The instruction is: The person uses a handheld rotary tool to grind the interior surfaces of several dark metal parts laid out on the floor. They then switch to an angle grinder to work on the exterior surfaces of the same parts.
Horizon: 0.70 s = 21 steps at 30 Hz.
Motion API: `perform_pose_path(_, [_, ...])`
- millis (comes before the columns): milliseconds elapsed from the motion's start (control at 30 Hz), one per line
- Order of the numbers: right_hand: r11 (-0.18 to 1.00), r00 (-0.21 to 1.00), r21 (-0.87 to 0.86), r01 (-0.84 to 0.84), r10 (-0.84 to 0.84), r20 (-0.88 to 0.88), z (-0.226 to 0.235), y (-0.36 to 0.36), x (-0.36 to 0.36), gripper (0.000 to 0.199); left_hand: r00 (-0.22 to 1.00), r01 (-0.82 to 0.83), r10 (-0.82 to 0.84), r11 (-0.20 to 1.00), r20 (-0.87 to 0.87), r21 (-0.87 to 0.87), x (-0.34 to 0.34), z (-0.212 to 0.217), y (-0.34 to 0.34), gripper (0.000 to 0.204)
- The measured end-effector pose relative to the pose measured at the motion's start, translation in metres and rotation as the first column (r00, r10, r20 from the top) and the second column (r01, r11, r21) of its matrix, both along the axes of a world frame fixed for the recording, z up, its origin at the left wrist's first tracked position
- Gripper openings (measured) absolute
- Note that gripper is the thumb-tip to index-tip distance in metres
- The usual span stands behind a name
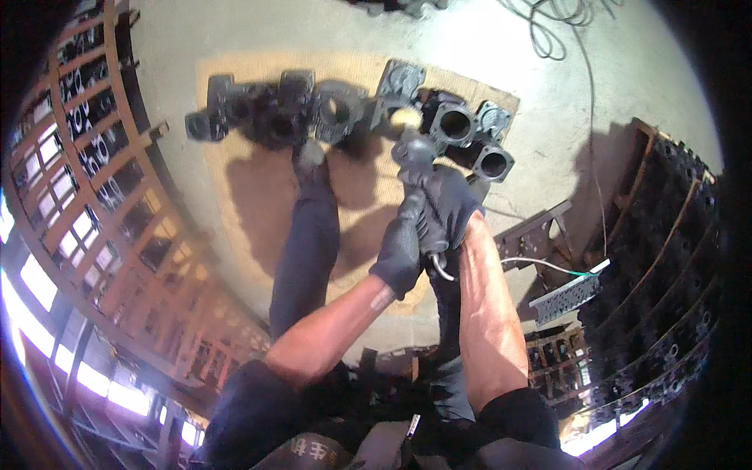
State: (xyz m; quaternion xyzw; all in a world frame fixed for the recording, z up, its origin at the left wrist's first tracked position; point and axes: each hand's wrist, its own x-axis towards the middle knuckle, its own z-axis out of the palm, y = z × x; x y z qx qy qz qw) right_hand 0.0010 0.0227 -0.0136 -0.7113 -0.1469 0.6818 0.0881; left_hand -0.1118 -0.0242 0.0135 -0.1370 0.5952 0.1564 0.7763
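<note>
Both hands wear dark gloves and are wrapped around one hand-held power tool [413, 168], a grey grinder-like tool pointing away from the person toward the floor ahead. The left hand [401, 249] grips the lower part of the tool's body, its fingers curled fully round it; the right hand [450, 202] is closed round the tool just above and beside the left one, so the two gloves touch. A thin hose or cable [440, 266] loops out from under the hands. The tool's pale, rounded tip [406, 118] sits against a row of dark metal castings [345, 113] with round openings and flat bolted flanges, which lie side by side along the far edge of a tan sheet of cardboard [235, 188] spread on the concrete floor [509, 47]. The tip meets the row near its middle, between a casting with a flat plate and one with a wide round bore [456, 124]. The person's left leg in dark trousers stretches forward over the cardboard, the shoe [308, 155] touching the castings just left of the tool. To the left stands a rust-coloured metal rack [102, 196] filled with more parts; another rack [666, 235] with dark parts stands on the right. A loose cable [548, 31] lies coiled on the floor at the far right corner of the cardboard.
</note>
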Motion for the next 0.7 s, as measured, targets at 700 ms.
perform_pose_path(700, [0.996,0.995,-0.035,-0.077,0.079,0.056,-0.057,0.014,-0.025,0.034,0.983,-0.174,0.179,0.980,0.046,-0.094,-0.021,-0.044,0.020,0.042])
